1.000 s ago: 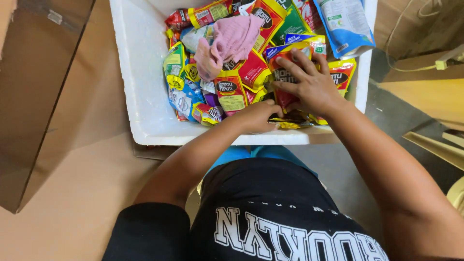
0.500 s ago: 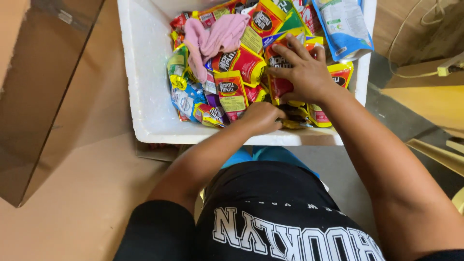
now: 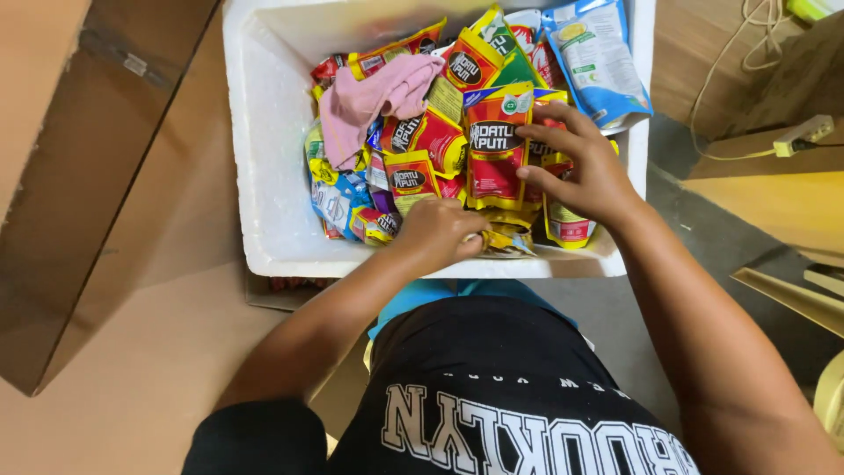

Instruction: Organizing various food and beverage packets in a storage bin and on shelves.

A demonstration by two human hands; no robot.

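Head view: in the white foam box (image 3: 264,158), the right hand (image 3: 585,171) pinches a red-and-yellow sachet (image 3: 495,145) at 12 o'clock; the left hand (image 3: 440,230) is curled on the packets (image 3: 400,176) below. The sachet looks light, floppy and slick, best gripped by its edge.

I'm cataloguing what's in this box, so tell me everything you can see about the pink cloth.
The pink cloth is a soft, crumpled piece of fabric, plain pale pink with loose folds. It lies on top of the heap of red and yellow sachets in the far left part of the white foam box, one end drooping down toward the box's left wall. Only the packets beneath touch it; the left hand and right hand are both clear of it.
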